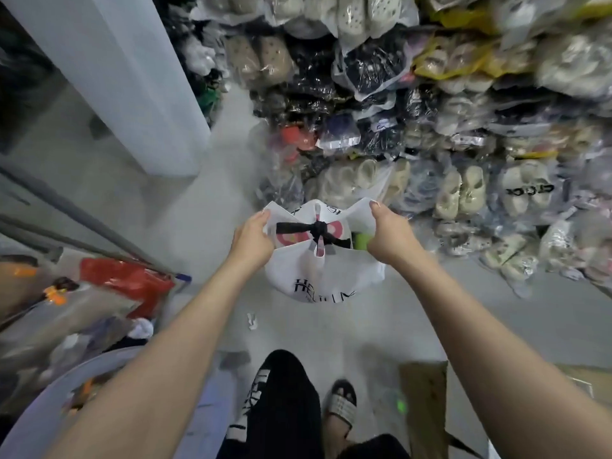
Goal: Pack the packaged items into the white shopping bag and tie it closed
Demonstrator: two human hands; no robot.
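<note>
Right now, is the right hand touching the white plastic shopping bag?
Touching. The head view shows the right hand pinching the upper right edge of the white plastic shopping bag, with the fingers closed over the plastic.

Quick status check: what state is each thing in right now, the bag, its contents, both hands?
white shopping bag: held up off the floor, mouth spread open, not tied.
packaged item: inside the bag, bound with a knotted black band.
left hand: gripping the bag's left handle.
right hand: gripping the bag's right handle.
</note>
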